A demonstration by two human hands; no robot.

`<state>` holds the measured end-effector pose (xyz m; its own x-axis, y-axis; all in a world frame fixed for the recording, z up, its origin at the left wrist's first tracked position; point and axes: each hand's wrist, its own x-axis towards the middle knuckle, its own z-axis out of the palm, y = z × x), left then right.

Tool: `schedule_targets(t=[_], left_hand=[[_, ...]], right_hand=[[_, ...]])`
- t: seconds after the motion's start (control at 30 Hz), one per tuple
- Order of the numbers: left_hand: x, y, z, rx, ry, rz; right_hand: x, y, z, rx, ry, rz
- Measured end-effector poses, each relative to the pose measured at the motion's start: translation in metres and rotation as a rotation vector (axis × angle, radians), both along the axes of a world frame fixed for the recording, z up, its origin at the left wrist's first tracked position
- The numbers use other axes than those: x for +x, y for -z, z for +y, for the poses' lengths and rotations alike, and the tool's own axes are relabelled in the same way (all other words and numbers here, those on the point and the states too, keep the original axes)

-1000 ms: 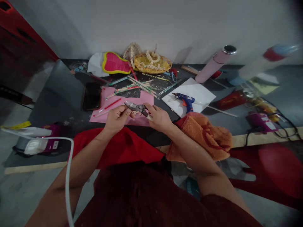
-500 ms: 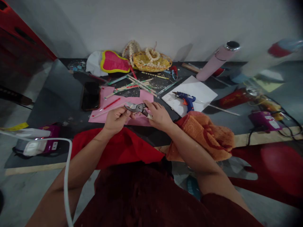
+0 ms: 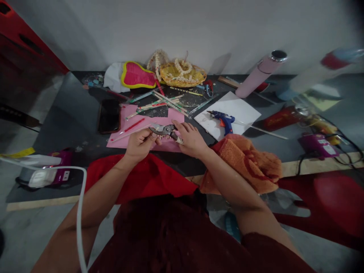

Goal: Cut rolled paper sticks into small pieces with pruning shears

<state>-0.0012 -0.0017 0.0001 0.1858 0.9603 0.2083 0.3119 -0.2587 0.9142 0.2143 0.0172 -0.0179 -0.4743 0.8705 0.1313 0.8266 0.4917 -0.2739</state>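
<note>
My right hand (image 3: 193,140) is wrapped round the handles of a pair of pruning shears (image 3: 163,130), their grey curved jaws pointing left. My left hand (image 3: 140,143) is closed in a pinch right at the jaws' tip; what it holds there is too small and hidden to name. Small pale bits (image 3: 166,138) show just below the shears. Both hands are over a sheet of pink paper (image 3: 119,139). On that paper, left of the jaws, lie a red stick (image 3: 134,125) and a thin pale stick with a red end (image 3: 125,134).
Printed paper-wrapped sticks (image 3: 170,102) lie crossed behind the hands. A blue glue gun (image 3: 226,120) rests on a white board (image 3: 247,110) at right, near an orange towel (image 3: 244,161). A phone (image 3: 109,116), a yellow basket (image 3: 182,80) and a pink flask (image 3: 260,74) stand around.
My right hand's fingers have shifted slightly on the shears' handles, and a pale handle shows more plainly. My left hand and the things on the table stay put.
</note>
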Motion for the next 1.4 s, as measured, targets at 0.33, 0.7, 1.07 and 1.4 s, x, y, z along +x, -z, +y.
schedule_targets(t=[0.33, 0.7, 1.07, 1.4], left_hand=[[0.000, 0.000, 0.000, -0.007, 0.005, -0.011], [0.000, 0.000, 0.000, -0.010, -0.015, -0.024], [0.003, -0.001, 0.001, 0.010, -0.070, 0.042], [-0.001, 0.002, 0.002, -0.030, 0.014, -0.018]], right_hand=[[-0.001, 0.000, -0.002, 0.002, 0.003, 0.019], [-0.005, -0.003, -0.008, -0.031, 0.048, 0.020], [0.000, 0.001, 0.000, 0.008, 0.034, -0.022], [0.001, 0.001, 0.000, -0.004, 0.024, 0.016]])
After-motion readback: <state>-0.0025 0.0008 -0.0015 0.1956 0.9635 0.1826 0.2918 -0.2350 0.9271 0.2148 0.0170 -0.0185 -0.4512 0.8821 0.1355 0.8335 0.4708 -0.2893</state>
